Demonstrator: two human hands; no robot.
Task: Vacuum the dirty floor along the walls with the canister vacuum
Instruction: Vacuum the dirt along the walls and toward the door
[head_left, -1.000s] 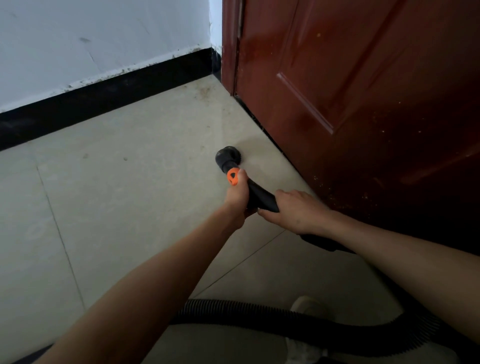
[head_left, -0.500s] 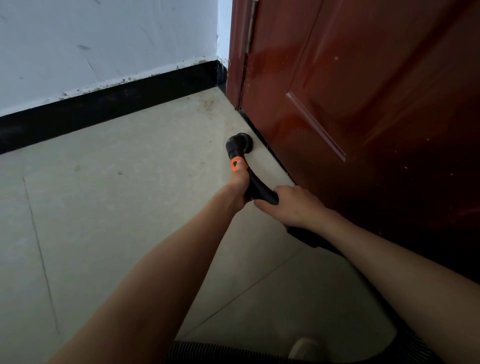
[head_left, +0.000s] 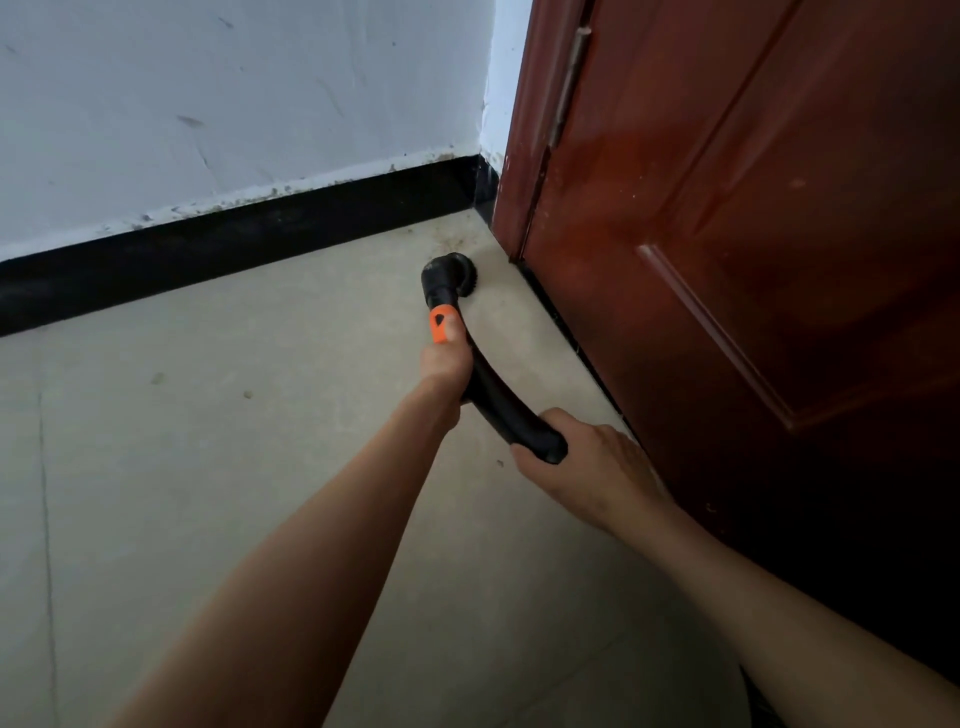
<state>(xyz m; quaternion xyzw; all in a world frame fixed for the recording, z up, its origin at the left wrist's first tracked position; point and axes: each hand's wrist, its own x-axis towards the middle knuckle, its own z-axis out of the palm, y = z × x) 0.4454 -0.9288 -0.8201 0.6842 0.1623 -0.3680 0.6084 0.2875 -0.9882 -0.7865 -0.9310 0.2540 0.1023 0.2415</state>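
Note:
A black curved vacuum wand (head_left: 498, 400) with an orange slider (head_left: 440, 323) ends in a round brush head (head_left: 453, 274). The brush sits on the beige tile floor (head_left: 208, 441) close to the corner, just left of the door's bottom edge. My left hand (head_left: 447, 358) grips the wand right behind the orange slider, thumb along it. My right hand (head_left: 587, 462) grips the wand's rear end beside the door. The hose and the canister are out of view.
A dark red wooden door (head_left: 753, 260) fills the right side, its frame meeting a white wall (head_left: 234, 104) with a black skirting board (head_left: 234, 244). Brown dirt (head_left: 457, 240) lies in the corner; small specks (head_left: 248, 395) dot the tiles.
Both hands have pushed the wand forward along the door's foot, so the brush head now lies near the corner. The hose and the shoe have dropped out of view.

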